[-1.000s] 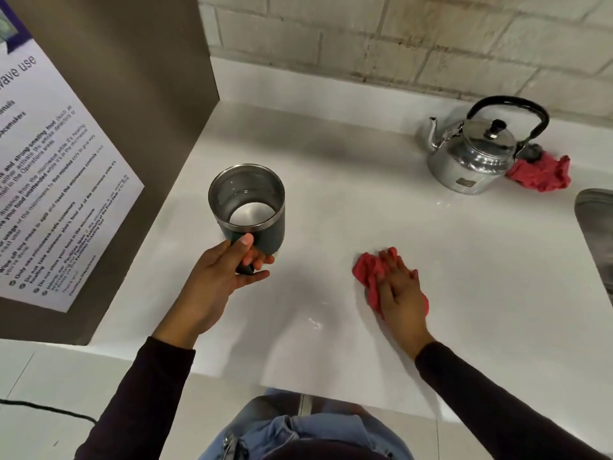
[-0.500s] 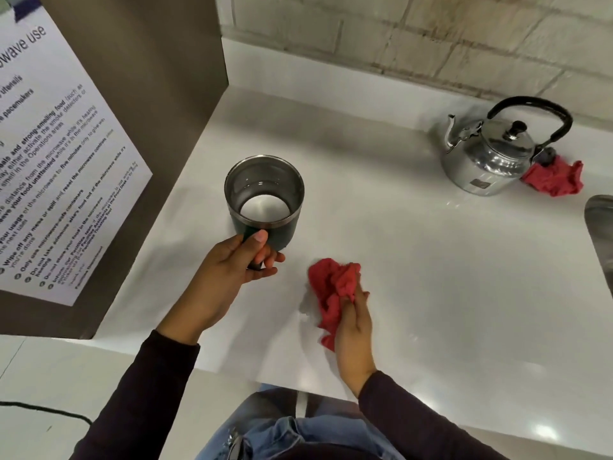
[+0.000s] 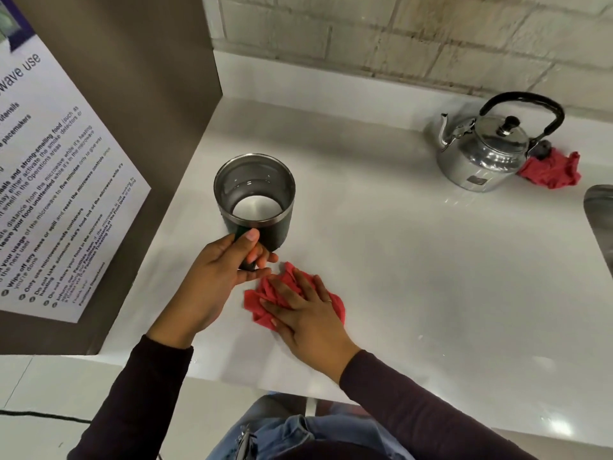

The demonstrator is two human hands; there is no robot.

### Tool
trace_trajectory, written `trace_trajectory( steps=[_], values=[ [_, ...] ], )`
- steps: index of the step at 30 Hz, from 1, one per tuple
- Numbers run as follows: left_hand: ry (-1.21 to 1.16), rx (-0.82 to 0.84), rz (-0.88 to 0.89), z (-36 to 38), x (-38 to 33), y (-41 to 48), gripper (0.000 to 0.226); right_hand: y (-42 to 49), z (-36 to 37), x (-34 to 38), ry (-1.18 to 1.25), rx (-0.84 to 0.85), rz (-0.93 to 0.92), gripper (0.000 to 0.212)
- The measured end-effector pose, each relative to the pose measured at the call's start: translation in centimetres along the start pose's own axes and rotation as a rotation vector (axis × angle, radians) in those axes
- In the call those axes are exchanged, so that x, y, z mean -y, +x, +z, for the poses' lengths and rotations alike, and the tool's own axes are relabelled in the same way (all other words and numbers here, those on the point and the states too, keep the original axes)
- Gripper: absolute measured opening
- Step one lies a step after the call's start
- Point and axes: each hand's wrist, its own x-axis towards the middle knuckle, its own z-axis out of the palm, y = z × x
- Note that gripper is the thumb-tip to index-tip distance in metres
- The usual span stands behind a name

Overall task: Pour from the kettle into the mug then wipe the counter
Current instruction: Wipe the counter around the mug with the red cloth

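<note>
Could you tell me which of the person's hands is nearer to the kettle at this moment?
The right hand, flat on the red cloth, lies nearer the kettle, which stands far up and to its right. The left hand grips the mug, farther left.

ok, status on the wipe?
Left hand gripping mug handle. Right hand flat on red cloth, wiping counter. Kettle parked far right. Nothing in the way.

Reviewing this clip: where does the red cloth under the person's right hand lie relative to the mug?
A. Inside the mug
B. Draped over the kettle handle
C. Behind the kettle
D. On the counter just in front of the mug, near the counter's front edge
D: the right hand presses the red cloth flat on the counter, just in front of the mug held by the left hand.
</note>
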Motion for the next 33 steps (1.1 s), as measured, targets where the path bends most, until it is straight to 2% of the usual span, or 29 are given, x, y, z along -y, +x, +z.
trace_trajectory(
  steps=[3, 6, 12, 18, 28, 31, 33],
  values=[
    [-0.007, 0.013, -0.006, 0.5, 0.5, 0.5, 0.042, -2.3, -1.0, -2.3, 0.004, -0.017, 0.04, 0.041],
    [-0.024, 0.029, -0.026, 1.3, 1.4, 1.1, 0.042, -4.6, -1.9, -4.6, 0.034, -0.032, 0.174, 0.041],
    [-0.068, 0.09, -0.068, 3.6, 3.2, 2.3, 0.041, -7.7, -3.5, -7.8, 0.07, -0.203, 0.415, 0.041],
    [-0.048, 0.109, -0.095, 4.8, 4.6, 3.1, 0.04, -8.4, -3.2, -9.1, 0.033, -0.369, 0.383, 0.046],
    [0.002, 0.072, -0.118, 4.9, 6.2, 3.4, 0.042, -7.4, -3.7, -8.5, -0.032, -0.383, 0.483, 0.028],
    [0.008, 0.072, -0.128, 4.6, 5.9, 3.5, 0.043, -6.7, -4.5, -8.2, 0.022, -0.425, 0.526, 0.023],
    [0.098, 0.04, -0.108, 4.3, 5.6, 3.4, 0.039, -6.4, -5.0, -7.9, 0.133, -0.455, 0.573, 0.021]
  ],
)
